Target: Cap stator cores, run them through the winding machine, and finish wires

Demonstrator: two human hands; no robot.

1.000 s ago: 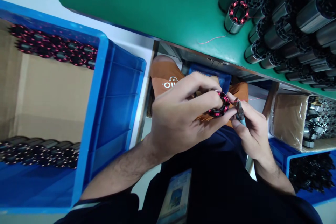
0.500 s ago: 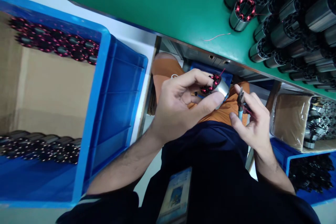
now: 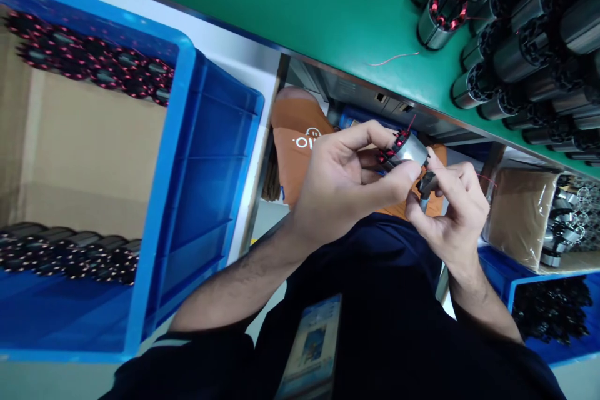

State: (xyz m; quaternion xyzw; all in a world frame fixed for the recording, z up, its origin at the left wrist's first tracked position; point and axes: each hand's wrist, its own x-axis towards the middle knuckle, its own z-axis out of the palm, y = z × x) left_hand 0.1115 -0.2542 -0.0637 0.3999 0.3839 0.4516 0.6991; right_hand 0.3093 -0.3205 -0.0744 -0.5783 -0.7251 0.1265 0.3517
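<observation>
My left hand (image 3: 349, 181) grips a silver metal stator (image 3: 411, 151) with red wire windings, tilted so its wound end faces the upper left. A short red wire end sticks up from it. Close to the stator's right end, my right hand (image 3: 452, 206) holds small cutting pliers (image 3: 426, 186) between thumb and fingers, jaws pointing up. A thin red wire (image 3: 485, 179) runs out to the right past my right fingers. Whether the jaws touch the stator cannot be made out.
On the green table (image 3: 281, 0) stand many stators at the right, one red-wound (image 3: 443, 15), beside a loose wire (image 3: 394, 59). A blue crate (image 3: 162, 200) with rows of wound stators lies left. At right are a carton (image 3: 522, 215) and a blue bin (image 3: 513, 300) of black parts.
My left hand has moved right with the stator. The pliers in my right hand are now beside the stator's right end, and a long wire shows there. The view has shifted slightly.
</observation>
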